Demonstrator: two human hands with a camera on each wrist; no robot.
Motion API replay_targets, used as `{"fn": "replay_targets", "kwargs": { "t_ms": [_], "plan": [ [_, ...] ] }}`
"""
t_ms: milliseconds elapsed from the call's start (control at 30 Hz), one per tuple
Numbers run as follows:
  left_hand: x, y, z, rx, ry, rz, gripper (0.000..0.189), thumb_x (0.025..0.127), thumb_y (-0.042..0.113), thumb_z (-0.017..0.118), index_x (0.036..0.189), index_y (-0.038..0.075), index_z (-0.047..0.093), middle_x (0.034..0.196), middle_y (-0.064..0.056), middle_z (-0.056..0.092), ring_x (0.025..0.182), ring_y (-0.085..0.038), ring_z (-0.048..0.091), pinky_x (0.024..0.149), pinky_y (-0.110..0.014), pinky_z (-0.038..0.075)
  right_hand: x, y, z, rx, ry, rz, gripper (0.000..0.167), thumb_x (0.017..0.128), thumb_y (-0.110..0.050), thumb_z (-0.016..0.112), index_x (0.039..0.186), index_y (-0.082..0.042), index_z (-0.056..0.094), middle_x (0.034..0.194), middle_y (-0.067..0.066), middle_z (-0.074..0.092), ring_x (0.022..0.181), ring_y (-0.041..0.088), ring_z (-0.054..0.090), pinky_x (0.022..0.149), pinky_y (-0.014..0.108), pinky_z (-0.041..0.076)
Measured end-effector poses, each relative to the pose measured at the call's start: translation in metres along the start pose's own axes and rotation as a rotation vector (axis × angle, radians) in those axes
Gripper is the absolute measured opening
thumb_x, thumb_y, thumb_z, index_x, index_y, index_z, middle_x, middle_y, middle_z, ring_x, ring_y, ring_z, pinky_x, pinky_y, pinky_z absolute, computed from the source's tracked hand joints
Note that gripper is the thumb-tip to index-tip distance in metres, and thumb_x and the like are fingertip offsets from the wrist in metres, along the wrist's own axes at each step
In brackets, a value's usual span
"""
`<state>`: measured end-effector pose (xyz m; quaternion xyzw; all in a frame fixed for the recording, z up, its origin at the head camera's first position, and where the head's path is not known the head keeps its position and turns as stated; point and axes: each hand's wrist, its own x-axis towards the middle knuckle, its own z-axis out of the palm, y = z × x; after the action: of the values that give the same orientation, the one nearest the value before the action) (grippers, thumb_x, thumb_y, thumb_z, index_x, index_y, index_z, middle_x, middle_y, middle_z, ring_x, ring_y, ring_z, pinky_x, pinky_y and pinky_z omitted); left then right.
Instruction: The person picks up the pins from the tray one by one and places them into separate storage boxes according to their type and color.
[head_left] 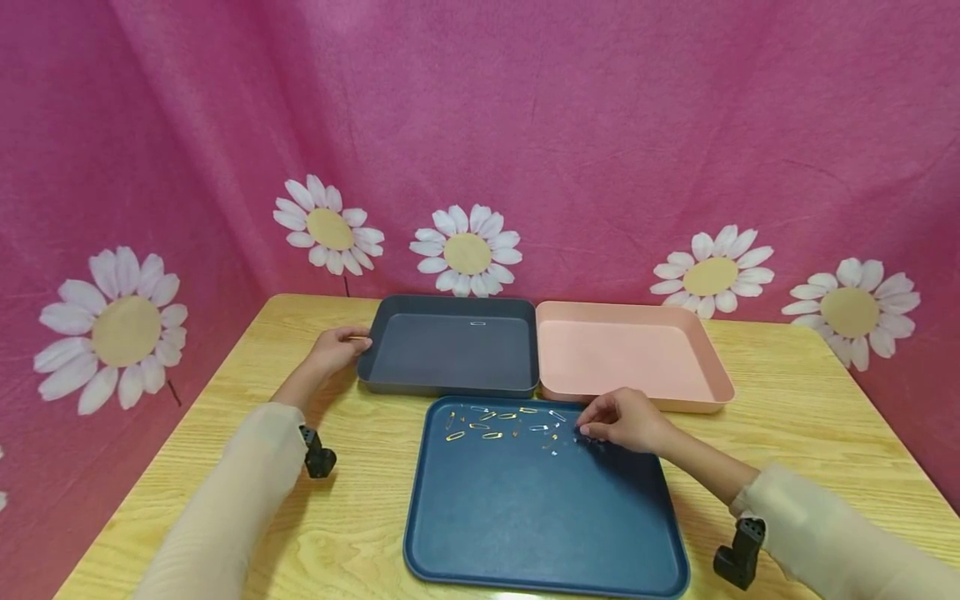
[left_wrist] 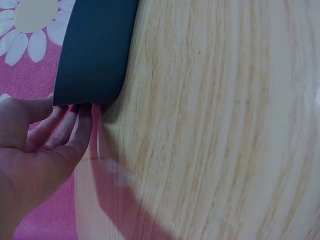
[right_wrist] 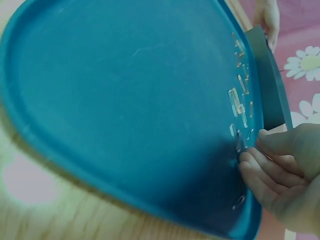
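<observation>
My left hand (head_left: 335,350) grips the left wall of a dark grey tray (head_left: 450,387), thumb at the rim and fingers against the outer side. One silver pin (head_left: 477,323) lies in that tray. Over the upper right of a blue tray (head_left: 525,533), my right hand (head_left: 626,421) reaches down with thumb and fingers apart. Its fingertips are right at a dark safety pin (right_wrist: 239,144) near the tray's wall. Several gold safety pins (head_left: 492,436) and silver ones (head_left: 538,428) lie scattered left of this hand. Another dark safety pin (right_wrist: 239,202) lies beside it in the right wrist view.
A pink tray (head_left: 630,358) stands right of the dark grey one, behind the blue tray. Tiny clear pieces (head_left: 554,452) lie among the pins. All trays rest on a wooden table (head_left: 337,533), with a pink flowered cloth (head_left: 585,150) hanging behind.
</observation>
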<state>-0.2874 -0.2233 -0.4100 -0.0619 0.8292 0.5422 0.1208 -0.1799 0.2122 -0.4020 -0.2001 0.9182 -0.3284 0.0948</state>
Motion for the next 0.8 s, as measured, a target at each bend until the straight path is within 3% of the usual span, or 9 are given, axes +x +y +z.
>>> {"fn": "replay_targets", "kwargs": {
  "t_ms": [200, 800],
  "plan": [
    [-0.001, -0.0004, 0.0012, -0.014, -0.014, -0.015, 0.046, 0.101, 0.016, 0.046, 0.143, -0.003, 0.04, 0.143, -0.025, 0.044, 0.129, -0.031, 0.048, 0.107, -0.038, 0.044, -0.0045, 0.0071, 0.0024, -0.088, 0.045, -0.047, 0.007, 0.081, -0.009, 0.075, 0.088, -0.006, 0.076, 0.082, 0.005, 0.074, 0.067, 0.004, 0.056, 0.06, 0.016, 0.05],
    [-0.0046, 0.0014, 0.0004, -0.032, -0.038, -0.017, 0.047, 0.102, 0.016, 0.043, 0.145, -0.002, 0.037, 0.147, -0.025, 0.04, 0.136, -0.035, 0.042, 0.112, -0.042, 0.038, -0.0025, 0.004, 0.0093, -0.235, 0.078, -0.239, 0.011, 0.073, -0.007, 0.081, 0.07, -0.009, 0.071, 0.066, -0.003, 0.066, 0.061, -0.002, 0.048, 0.055, 0.015, 0.044]
  ]
}}
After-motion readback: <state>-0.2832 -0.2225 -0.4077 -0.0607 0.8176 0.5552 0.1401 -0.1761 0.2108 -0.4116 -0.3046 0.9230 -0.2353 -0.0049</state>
